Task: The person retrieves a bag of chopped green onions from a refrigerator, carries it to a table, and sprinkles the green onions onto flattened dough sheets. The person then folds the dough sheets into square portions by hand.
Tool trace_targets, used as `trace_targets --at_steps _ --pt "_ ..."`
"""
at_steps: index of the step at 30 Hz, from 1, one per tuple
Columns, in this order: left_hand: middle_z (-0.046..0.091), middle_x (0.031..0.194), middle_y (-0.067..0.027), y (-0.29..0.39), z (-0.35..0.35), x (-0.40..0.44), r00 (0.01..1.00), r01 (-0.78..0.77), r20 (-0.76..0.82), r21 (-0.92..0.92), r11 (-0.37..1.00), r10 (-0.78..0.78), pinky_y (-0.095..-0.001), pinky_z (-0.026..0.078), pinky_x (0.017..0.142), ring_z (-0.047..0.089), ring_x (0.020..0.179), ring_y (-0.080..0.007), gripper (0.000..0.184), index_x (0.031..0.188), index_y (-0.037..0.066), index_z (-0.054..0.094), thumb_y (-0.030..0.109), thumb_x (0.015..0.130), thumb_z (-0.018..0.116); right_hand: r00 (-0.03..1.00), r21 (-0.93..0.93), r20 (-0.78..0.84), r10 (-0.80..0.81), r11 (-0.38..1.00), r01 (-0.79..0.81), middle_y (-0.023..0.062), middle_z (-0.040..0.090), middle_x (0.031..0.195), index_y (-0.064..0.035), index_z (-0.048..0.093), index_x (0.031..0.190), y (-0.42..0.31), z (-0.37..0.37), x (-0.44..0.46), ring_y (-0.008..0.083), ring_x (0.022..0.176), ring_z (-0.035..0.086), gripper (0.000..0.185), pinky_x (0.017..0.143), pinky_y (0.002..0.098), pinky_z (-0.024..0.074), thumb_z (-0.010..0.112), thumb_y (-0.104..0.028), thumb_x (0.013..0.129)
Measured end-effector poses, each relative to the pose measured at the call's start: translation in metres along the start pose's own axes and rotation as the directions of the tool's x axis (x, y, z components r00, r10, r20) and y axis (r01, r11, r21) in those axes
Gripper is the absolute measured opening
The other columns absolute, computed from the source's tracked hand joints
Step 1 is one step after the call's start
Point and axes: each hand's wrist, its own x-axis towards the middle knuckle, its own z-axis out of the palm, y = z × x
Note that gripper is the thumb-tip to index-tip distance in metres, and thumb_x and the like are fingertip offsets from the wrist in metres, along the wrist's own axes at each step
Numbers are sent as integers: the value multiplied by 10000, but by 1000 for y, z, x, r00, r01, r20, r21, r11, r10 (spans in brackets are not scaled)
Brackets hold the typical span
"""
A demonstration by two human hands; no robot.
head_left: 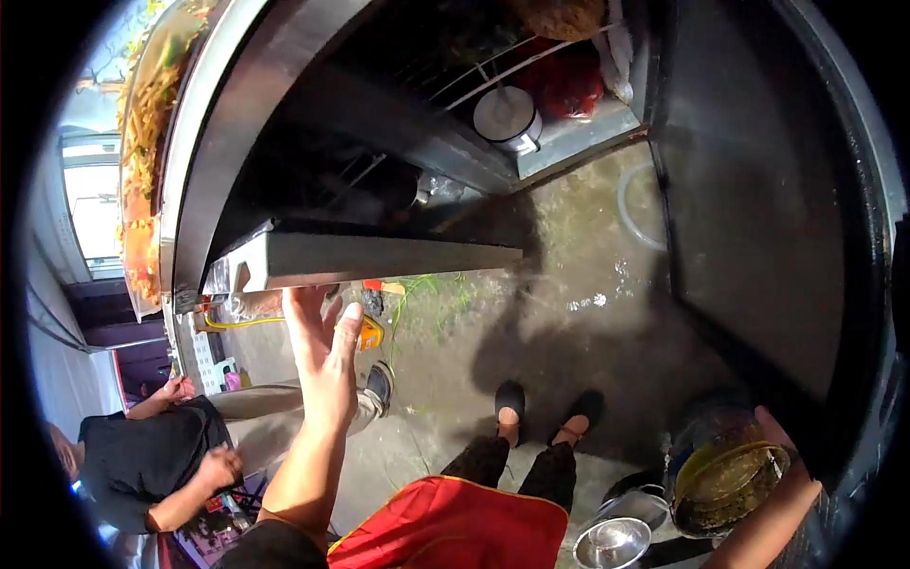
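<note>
My left hand (327, 356) reaches up to a metal door or panel (379, 258) of a steel cabinet. Its thumb stands apart and its fingertips are partly hidden at the panel's edge. At the lower right, my right hand (775, 431) is beside a large dark panel (749, 209) and over a bucket with a yellowish rim (700, 486). Its fingers are mostly hidden, so what it touches is unclear. Inside the shadowed cabinet stand a white pot (505, 116) with a handle sticking out and a red bag (572, 85).
Chopped food (147, 142) lies on the counter top at the upper left. A person in a black shirt (142, 469) is at the lower left. A metal bowl (612, 544) rests beside the bucket. Green scraps (431, 296) and a yellow hose (242, 323) lie low down.
</note>
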Motion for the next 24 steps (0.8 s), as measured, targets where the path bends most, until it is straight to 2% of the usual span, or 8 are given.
trace_targets --at_steps 6,9,14,16,19,20,21,24 --pt "293 1454 -160 18 11 58 996 89 -25 -18 996 -90 -363 287 1066 306 1336 -255 746 1470 74 144 174 886 597 998 86 1 60 994 -60 144 565 1117 -36 474 1232 -12 -2 0 321 1056 521 698 870 439 458 788 -327 681" --pt "228 1476 -177 21 12 102 985 170 50 -222 960 -162 -398 203 1101 225 1369 -274 821 1461 38 131 208 848 651 993 147 34 110 983 -114 149 561 1133 -39 471 1242 -14 -2 -1 326 1075 517 695 879 444 457 781 -326 691" --pt "221 1490 -184 36 23 106 965 255 29 -308 917 -259 -409 177 1106 231 1369 -293 848 1463 51 147 275 830 665 921 348 240 307 858 -377 157 554 1160 -45 465 1260 -30 8 -2 335 1107 510 690 894 453 456 769 -325 707" --pt "399 1358 -100 23 30 86 801 548 11 -417 725 -599 -340 348 1001 404 1196 -198 596 1373 90 376 194 848 638 830 452 369 417 700 -553 160 552 1171 -47 463 1267 -32 9 -5 339 1120 507 688 900 456 455 764 -325 714" --pt "319 1440 -146 41 85 72 954 277 189 -265 924 -231 -353 308 1057 332 1314 -225 615 1414 94 317 130 879 617 620 614 628 471 190 -766 164 547 1187 -50 460 1277 -25 9 -10 344 1139 503 685 909 462 454 756 -325 723" --pt "297 1439 -197 33 105 95 978 78 206 -187 979 -39 -367 272 1084 294 1337 -268 628 1399 -1 268 118 888 613 581 619 681 445 74 -782 166 546 1193 -51 459 1281 -37 9 -4 346 1145 502 685 912 463 454 754 -324 727" --pt "320 1425 -215 33 130 124 987 -26 149 -218 976 60 -352 276 1080 315 1328 -267 641 1392 -24 269 171 892 619 576 525 479 662 311 -793 110 553 1125 -30 438 1246 -54 12 -1 246 1004 562 563 790 427 517 723 -150 776" --pt "335 1407 -266 10 185 242 964 -212 -152 69 975 221 -375 255 1088 348 1298 -345 692 1372 -82 265 302 885 571 785 409 359 505 671 -619 106 549 1124 -32 437 1243 -47 9 6 244 1005 556 554 798 421 508 716 -150 779"
